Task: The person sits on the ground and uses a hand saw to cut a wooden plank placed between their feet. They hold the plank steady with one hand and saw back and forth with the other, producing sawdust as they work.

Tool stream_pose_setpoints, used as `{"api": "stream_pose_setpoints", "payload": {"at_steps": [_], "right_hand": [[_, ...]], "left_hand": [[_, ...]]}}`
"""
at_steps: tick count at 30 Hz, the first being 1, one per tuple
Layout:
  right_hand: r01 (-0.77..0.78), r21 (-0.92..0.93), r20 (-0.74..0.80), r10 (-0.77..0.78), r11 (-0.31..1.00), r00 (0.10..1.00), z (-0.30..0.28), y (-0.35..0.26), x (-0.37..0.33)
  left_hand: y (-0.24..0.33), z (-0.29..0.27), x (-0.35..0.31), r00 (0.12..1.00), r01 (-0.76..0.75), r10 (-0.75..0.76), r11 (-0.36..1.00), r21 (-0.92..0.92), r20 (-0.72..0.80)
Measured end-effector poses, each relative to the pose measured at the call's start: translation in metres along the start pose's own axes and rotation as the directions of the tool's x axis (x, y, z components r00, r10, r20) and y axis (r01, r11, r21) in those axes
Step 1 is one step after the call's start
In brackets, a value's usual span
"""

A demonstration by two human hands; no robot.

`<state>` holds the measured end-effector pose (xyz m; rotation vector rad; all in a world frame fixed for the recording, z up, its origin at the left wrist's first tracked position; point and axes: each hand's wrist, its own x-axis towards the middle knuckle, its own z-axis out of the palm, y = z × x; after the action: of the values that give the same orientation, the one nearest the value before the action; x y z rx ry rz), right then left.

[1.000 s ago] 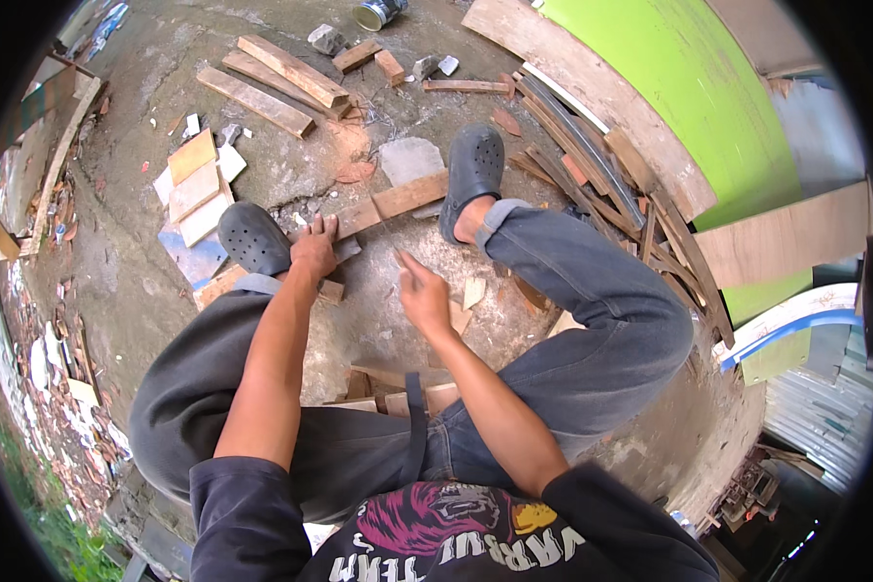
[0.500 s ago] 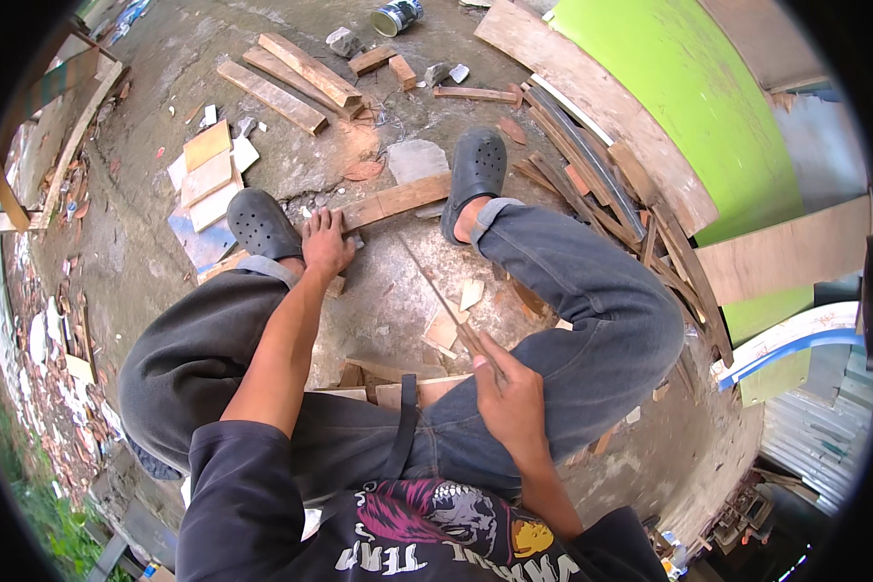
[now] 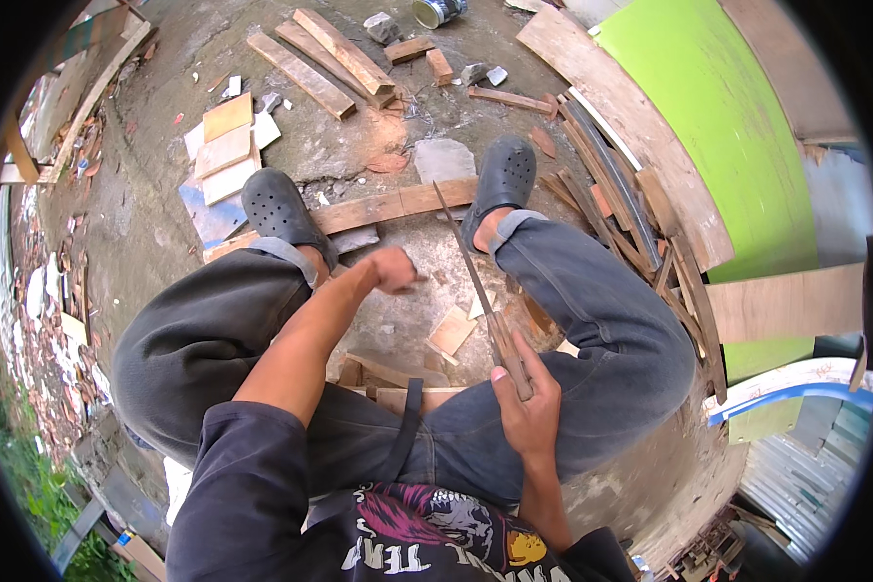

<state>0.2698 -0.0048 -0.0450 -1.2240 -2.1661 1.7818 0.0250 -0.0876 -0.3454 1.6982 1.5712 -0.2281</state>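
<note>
My right hand (image 3: 529,396) is closed around the wooden handle of a handsaw (image 3: 475,272). Its long, narrow blade is seen nearly edge-on and points away from me, the tip over the plank. Between my feet, a wooden plank (image 3: 393,206) lies crosswise, its right end against my right clog (image 3: 504,179) and its left part behind my left clog (image 3: 283,218). My left hand (image 3: 395,270) is in the air on the near side of the plank, apart from it. Its fingers are curled in; whether they hold anything is hidden.
Small wood offcuts (image 3: 452,332) lie on the ground between my legs. Ahead are loose boards (image 3: 301,76), a stone (image 3: 381,27) and a tin can (image 3: 438,12). Thin panels (image 3: 225,160) are stacked on the left. Timber strips (image 3: 621,194) and a green sheet (image 3: 708,116) lie on the right.
My left hand has lifted off the plank and come back toward me, its fingers now curled. The saw has swung to point more directly away from me, still in my right hand.
</note>
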Motion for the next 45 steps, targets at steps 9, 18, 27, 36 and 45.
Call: {"api": "stream_pose_setpoints", "payload": {"at_steps": [9,18,27,36,45], "right_hand": [[0.01,-0.004,-0.018,-0.01,1.0,1.0,0.054,0.022,0.038],[-0.04,-0.106,-0.007,0.039,0.994,0.999,0.086,0.016,0.051],[0.011,-0.16,-0.046,-0.019,0.987,0.999,0.091,0.025,0.038],[-0.035,-0.088,-0.017,0.033,0.996,0.999,0.107,0.042,0.047],[0.072,-0.18,-0.068,-0.086,0.981,0.994,0.135,0.084,0.113]], "left_hand": [[-0.032,0.021,-0.034,0.591,0.572,-0.544,0.803,-0.167,-0.596],[-0.037,0.002,-0.057,0.58,0.751,-0.799,0.601,-0.273,-0.162],[-0.052,-0.019,-0.066,0.703,0.691,-0.705,0.648,-0.322,0.091],[-0.049,-0.024,-0.077,0.721,0.672,-0.681,0.641,-0.372,0.127],[-0.061,-0.013,-0.061,0.73,0.655,-0.674,0.644,-0.395,0.113]]}}
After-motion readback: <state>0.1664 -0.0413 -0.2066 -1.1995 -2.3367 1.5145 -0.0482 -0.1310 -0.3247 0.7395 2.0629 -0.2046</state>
